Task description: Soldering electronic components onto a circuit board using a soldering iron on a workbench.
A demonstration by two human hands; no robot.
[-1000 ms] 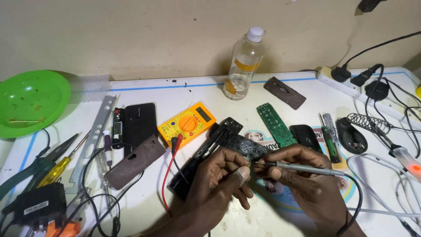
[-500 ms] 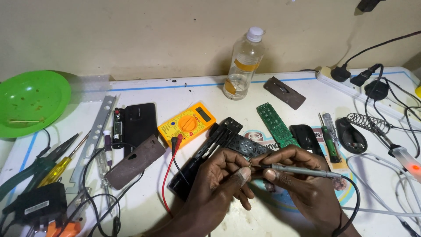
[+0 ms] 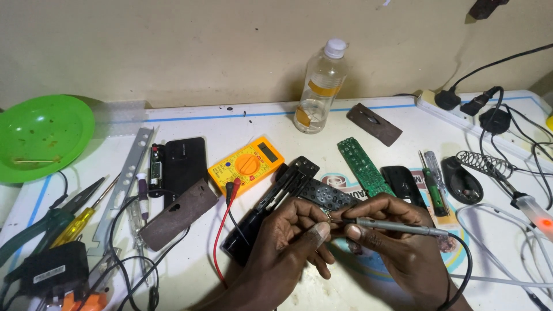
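Note:
My left hand [image 3: 291,236] pinches a small metal part [image 3: 326,217] between thumb and fingers, low in the middle of the head view. My right hand [image 3: 397,242] grips a thin grey probe [image 3: 397,228] with a black lead, its tip touching that small part. Both hands hover over a black remote-control shell [image 3: 288,184] and its rubber keypad [image 3: 331,196]. A yellow multimeter [image 3: 246,164] lies just to the left, with a red lead [image 3: 222,230] trailing from it. A green circuit board [image 3: 363,167] rests to the right of the shell.
A clear plastic bottle [image 3: 322,86] stands at the back. A green bowl [image 3: 37,135] sits far left, with pliers [image 3: 40,227] and a yellow screwdriver [image 3: 78,222] below it. A black phone [image 3: 184,167], a soldering iron stand [image 3: 484,164], a power strip [image 3: 461,109] and white cables [image 3: 507,242] crowd the table.
The hands have stayed nearly in place; the probe tip remains at the small part, with only a slight shift of the fingers.

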